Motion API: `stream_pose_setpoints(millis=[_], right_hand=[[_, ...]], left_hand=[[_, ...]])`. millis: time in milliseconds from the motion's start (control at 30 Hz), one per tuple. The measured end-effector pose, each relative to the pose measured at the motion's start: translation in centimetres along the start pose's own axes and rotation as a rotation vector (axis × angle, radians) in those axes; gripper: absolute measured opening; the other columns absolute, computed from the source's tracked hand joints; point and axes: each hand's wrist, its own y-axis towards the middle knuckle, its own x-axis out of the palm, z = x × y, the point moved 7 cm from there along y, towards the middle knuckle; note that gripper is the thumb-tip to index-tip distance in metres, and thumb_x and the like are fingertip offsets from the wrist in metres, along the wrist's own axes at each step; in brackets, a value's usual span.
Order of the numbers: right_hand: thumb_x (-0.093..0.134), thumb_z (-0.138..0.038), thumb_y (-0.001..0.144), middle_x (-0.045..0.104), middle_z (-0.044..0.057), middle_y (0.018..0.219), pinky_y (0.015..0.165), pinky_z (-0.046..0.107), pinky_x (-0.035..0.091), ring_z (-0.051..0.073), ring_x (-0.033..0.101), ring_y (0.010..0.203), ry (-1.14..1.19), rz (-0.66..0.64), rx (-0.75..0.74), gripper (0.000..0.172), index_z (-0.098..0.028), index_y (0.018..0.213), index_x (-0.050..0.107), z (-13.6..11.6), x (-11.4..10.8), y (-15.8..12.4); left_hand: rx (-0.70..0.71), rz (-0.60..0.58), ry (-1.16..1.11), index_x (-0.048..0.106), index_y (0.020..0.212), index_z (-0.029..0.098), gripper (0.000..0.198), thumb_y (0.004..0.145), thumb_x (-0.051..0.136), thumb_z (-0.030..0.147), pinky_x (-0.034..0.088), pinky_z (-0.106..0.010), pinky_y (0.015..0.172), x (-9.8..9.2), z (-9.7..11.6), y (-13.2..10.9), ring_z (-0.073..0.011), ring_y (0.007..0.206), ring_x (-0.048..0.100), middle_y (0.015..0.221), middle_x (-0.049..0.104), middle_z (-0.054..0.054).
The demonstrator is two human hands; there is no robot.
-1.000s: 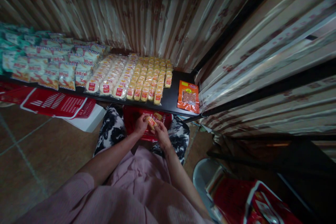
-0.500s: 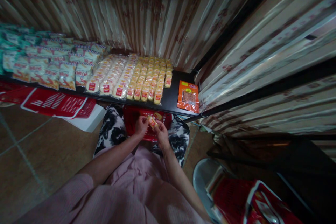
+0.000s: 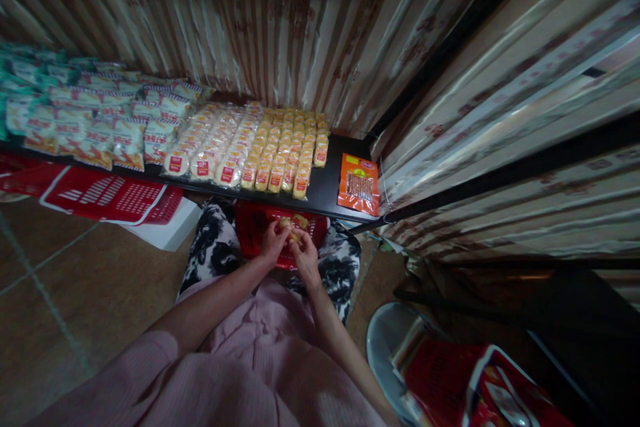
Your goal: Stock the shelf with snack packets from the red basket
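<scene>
Both hands [image 3: 274,242] closer together than before — snack packet [image 3: 285,221] mostly covered.

Pleated curtains [image 3: 280,20], tiled floor [image 3: 65,280]

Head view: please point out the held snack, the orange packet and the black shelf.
Held snack [image 3: 285,221]: head view, visible upper part.
Orange packet [image 3: 359,184]: head view, front's middle.
Black shelf [image 3: 324,185]: head view, bare top.
</scene>
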Motion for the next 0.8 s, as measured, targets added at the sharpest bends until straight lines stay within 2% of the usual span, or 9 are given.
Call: stream_pose_setpoints(millis=[133, 267, 400, 533, 633, 800], right_hand=[[0.062, -0.035, 0.075, 0.065, 0.003, 0.106, 0.089, 0.034, 0.047, 0.02, 0.059, 0.095, -0.055, -0.004, -0.067, 0.026, -0.024, 0.098, 0.065, -0.8, 0.0, -0.4], [0.062, -0.034, 0.075, 0.065, 0.004, 0.106, 0.099, 0.038, 0.042, 0.022, 0.055, 0.108, -0.058, 0.006, -0.143, 0.02, -0.024, 0.091, 0.068, -1.6, -0.2, -0.5], [0.063, -0.037, 0.075, 0.065, 0.004, 0.109, 0.096, 0.039, 0.044, 0.023, 0.056, 0.109, -0.016, -0.011, -0.121, 0.019, -0.025, 0.089, 0.069, -1.5, -0.3, -0.6], [0.062, -0.037, 0.076, 0.066, 0.004, 0.108, 0.092, 0.037, 0.047, 0.022, 0.06, 0.102, 0.074, -0.004, -0.033, 0.027, -0.024, 0.1, 0.065, -1.3, -0.3, -0.9], [0.062, -0.036, 0.076, 0.065, 0.005, 0.112, 0.094, 0.036, 0.046, 0.021, 0.059, 0.105, 0.158, 0.048, -0.009, 0.032, -0.023, 0.105, 0.063, -1.6, -0.6, -1.1], [0.062, -0.035, 0.074, 0.067, 0.005, 0.107, 0.09, 0.035, 0.048, 0.021, 0.061, 0.1, 0.189, 0.062, -0.001, 0.031, -0.021, 0.101, 0.064, -2.0, -0.5, -1.1]], left_hand=[[0.016, 0.021, 0.014, 0.057, 0.118, 0.015, 0.037, 0.081, 0.06, 0.02, 0.052, -0.021, 0.075, -0.3, 0.2, 0.0, -0.0176, 0.098, 0.065, 0.113, 0.066, -0.01], [-0.025, 0.003, -0.018, 0.057, 0.117, 0.016, 0.036, 0.081, 0.053, 0.016, 0.053, -0.021, 0.07, -0.1, 0.0, 0.0, -0.017, 0.093, 0.066, 0.111, 0.067, -0.008], [-0.059, -0.012, -0.096, 0.06, 0.114, 0.017, 0.037, 0.078, 0.053, 0.013, 0.053, -0.021, 0.065, 0.1, -0.1, -0.2, -0.0163, 0.086, 0.067, 0.104, 0.069, -0.007], [-0.089, -0.01, -0.196, 0.06, 0.116, 0.017, 0.04, 0.077, 0.058, 0.018, 0.055, -0.024, 0.065, 0.0, 0.0, -0.5, -0.0168, 0.081, 0.068, 0.104, 0.07, -0.007], [-0.102, -0.035, -0.261, 0.06, 0.116, 0.016, 0.039, 0.078, 0.053, 0.017, 0.055, -0.024, 0.065, 0.0, 0.1, -0.8, -0.0167, 0.083, 0.068, 0.107, 0.069, -0.007], [-0.137, -0.077, -0.349, 0.061, 0.116, 0.016, 0.046, 0.072, 0.046, 0.01, 0.055, -0.025, 0.071, 0.3, 0.2, -1.0, -0.0159, 0.084, 0.068, 0.104, 0.071, -0.006]])
